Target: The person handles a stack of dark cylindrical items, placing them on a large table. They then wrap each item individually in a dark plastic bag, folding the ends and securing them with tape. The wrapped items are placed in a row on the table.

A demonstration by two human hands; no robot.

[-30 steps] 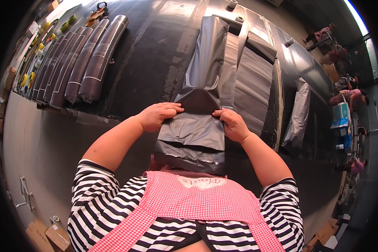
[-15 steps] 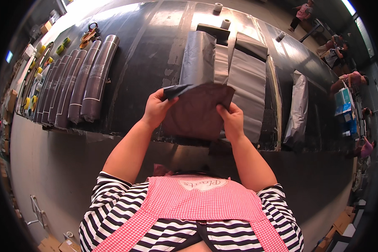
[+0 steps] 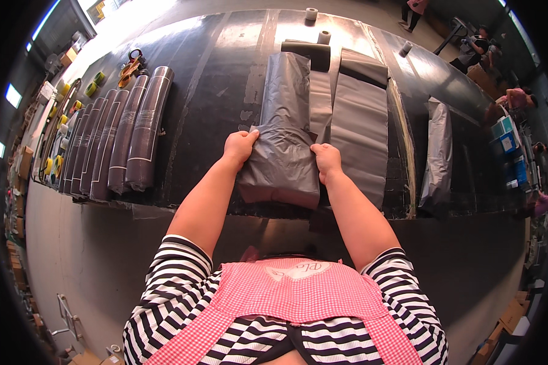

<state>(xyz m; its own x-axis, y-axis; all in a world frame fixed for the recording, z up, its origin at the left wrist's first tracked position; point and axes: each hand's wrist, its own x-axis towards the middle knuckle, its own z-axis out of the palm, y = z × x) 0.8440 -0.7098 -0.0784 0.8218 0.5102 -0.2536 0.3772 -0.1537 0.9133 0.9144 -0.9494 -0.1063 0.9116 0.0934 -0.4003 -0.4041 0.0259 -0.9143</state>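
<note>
A long grey plastic sheet (image 3: 283, 173), crumpled and folded over itself, lies on the dark table (image 3: 216, 79) straight ahead of me. My left hand (image 3: 240, 147) pinches its left edge between thumb and fingers. On the opposite edge, my right hand (image 3: 327, 160) grips the same sheet with curled fingers. The sheet's near end reaches close to the table's front edge, and its far part stretches away from me. Just right of it, partly under other layers, lie more flat grey plastic sheets (image 3: 359, 121).
Several wrapped dark rolls (image 3: 143, 131) line the table's left side, with tape rolls (image 3: 58, 164) beyond them. A crumpled grey plastic piece (image 3: 437, 152) rests to the right. Small white rolls (image 3: 311, 13) stand at the far edge. Other people (image 3: 469, 48) are at the far right.
The raised near part of the sheet has come down flat onto the table. Both hands have lowered with it, still on its edges.
</note>
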